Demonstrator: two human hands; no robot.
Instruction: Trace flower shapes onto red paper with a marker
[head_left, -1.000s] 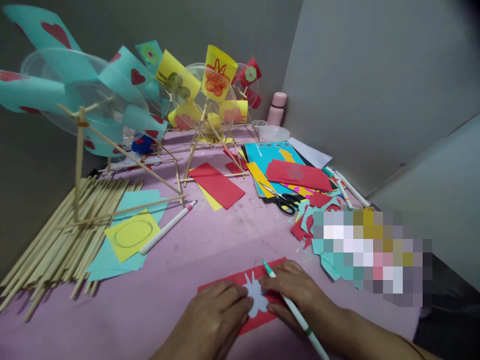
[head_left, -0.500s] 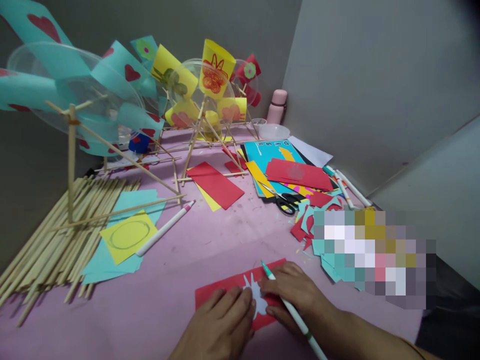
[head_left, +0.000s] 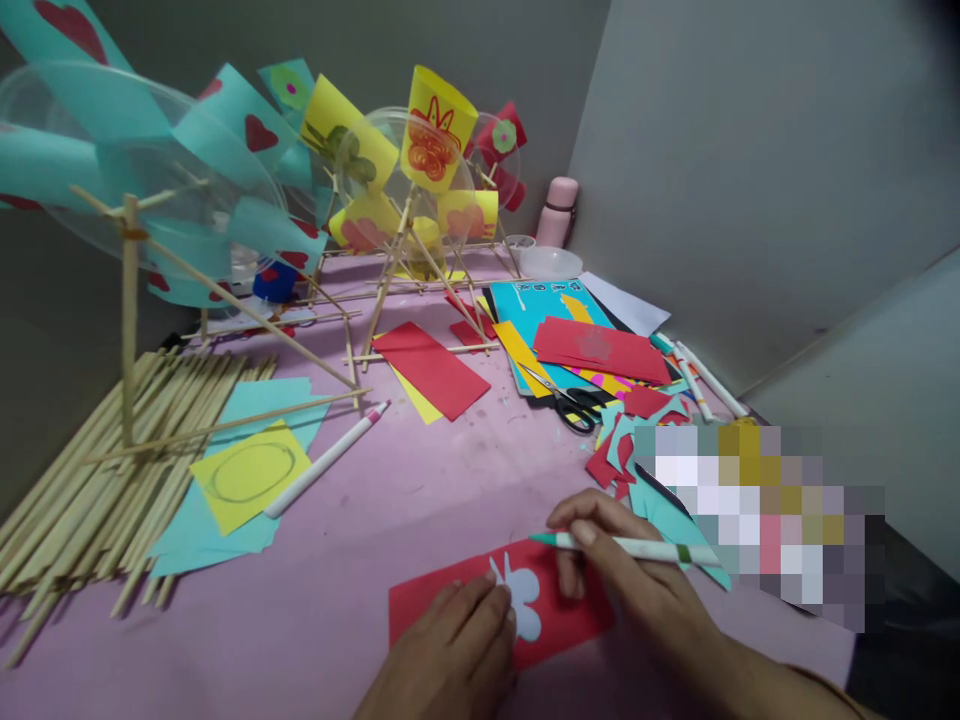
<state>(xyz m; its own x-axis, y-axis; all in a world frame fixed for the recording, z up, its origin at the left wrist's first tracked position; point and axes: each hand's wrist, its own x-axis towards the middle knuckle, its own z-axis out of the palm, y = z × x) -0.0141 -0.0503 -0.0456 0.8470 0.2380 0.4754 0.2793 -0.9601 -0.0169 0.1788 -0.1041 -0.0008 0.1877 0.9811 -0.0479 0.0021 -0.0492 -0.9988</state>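
A red paper strip [head_left: 570,610] lies on the pink table near its front edge, with a pale flower-shaped cutout [head_left: 521,600] on top of it. My left hand [head_left: 450,655] rests on the strip's left part, its fingertips pressing the cutout's left edge. Just right of the cutout is my right hand [head_left: 637,590], closed round a white marker with a green tip [head_left: 630,546]. The marker lies nearly level, with its tip pointing left above the strip.
Paper windmills on stick frames [head_left: 420,200] stand at the back. A bundle of wooden sticks [head_left: 90,490] lies at the left, beside yellow and teal paper [head_left: 251,475] and a pink-tipped marker [head_left: 326,460]. Black scissors [head_left: 574,405], coloured sheets and scraps fill the right.
My right hand lifted off the cutout and swung the marker from steep to nearly level, tip left. The flower cutout now shows whole. My left hand stayed put.
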